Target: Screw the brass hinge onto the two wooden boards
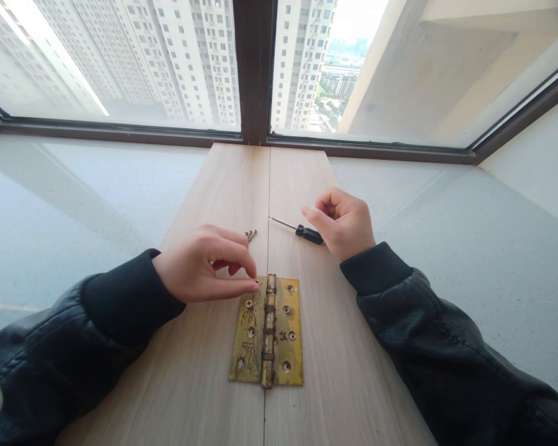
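Your left hand (199,263) is pinching shut at the hinge's (267,331) top-left corner, contents unclear; your right hand (346,223) is gripping the screwdriver (302,231) beyond the hinge.

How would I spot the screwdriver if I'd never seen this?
Start at the big window and follow the two pale wooden boards toward you. Just before the brass hinge, on the right board, the screwdriver lies by the right hand. Unlike the loose screws nearby, it has a black handle and thin silver shaft.

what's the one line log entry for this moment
left hand: pinching at hinge top-left corner | right hand: holds screwdriver | loose screws: on board beyond hinge
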Demonstrator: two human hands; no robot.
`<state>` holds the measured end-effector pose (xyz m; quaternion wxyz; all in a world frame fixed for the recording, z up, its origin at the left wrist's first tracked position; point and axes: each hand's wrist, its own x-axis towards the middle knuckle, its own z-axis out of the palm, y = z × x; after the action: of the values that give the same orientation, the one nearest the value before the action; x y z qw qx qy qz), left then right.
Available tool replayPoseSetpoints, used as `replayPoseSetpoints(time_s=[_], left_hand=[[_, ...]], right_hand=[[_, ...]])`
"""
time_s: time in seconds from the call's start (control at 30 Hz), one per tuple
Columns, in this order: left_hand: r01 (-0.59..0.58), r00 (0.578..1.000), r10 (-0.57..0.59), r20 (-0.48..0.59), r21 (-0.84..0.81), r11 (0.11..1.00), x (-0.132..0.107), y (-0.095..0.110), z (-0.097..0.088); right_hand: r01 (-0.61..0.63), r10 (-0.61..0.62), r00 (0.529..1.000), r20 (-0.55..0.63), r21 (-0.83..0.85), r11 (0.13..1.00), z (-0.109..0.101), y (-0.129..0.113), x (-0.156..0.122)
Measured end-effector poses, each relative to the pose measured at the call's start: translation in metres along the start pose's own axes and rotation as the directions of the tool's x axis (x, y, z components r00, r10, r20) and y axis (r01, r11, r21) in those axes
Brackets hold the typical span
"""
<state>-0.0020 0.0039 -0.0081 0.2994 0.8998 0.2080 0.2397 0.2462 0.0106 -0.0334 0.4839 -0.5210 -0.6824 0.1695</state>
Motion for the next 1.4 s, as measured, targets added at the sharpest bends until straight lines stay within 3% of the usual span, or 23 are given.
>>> replayPoseSetpoints(time_s=[0.2,0.63,0.77,0.87,0.93,1.0,1.07,1.17,1.3,1.4], left_hand=[[-0.027,0.993,0.020,0.114,0.060,0.998,-0.003,0.003,-0.001],[-0.119,0.971,0.083,0.225,0.152,0.981,-0.004,0.010,0.003],[-0.115,0.979,0.089,0.184,0.133,0.984,-0.004,0.009,0.003],[-0.019,0.999,0.028,-0.042,0.214,0.977,-0.002,0.005,-0.001],[0.150,0.966,-0.068,-0.250,0.327,0.933,-0.001,-0.001,-0.006],[0.349,0.909,-0.203,-0.364,0.401,0.847,0.001,-0.008,-0.011],[0.468,0.876,-0.340,-0.341,0.434,0.770,0.001,-0.013,-0.014],[0.513,0.858,-0.454,-0.240,0.436,0.739,0.001,-0.018,-0.016],[0.507,0.856,-0.498,-0.138,0.405,0.761,-0.001,-0.020,-0.016],[0.501,0.862,-0.492,-0.125,0.367,0.784,-0.002,-0.022,-0.017]], right_hand=[[0.013,-0.013,1.000,-0.001,-0.001,1.000,0.001,0.001,0.000],[0.014,-0.008,0.999,0.042,-0.155,0.988,-0.003,0.003,0.000],[0.022,0.034,0.977,0.210,-0.256,0.966,-0.015,0.000,0.003],[0.032,0.110,0.915,0.388,-0.341,0.940,-0.025,-0.001,0.007],[0.037,0.163,0.877,0.451,-0.402,0.915,-0.028,-0.002,0.010],[0.041,0.206,0.852,0.482,-0.452,0.891,-0.028,-0.002,0.011],[0.048,0.232,0.836,0.498,-0.487,0.872,-0.027,-0.003,0.011],[0.059,0.250,0.829,0.500,-0.524,0.850,-0.023,-0.005,0.010],[0.056,0.264,0.834,0.485,-0.550,0.833,-0.021,-0.007,0.009],[0.045,0.280,0.837,0.471,-0.567,0.822,-0.021,-0.007,0.009]])
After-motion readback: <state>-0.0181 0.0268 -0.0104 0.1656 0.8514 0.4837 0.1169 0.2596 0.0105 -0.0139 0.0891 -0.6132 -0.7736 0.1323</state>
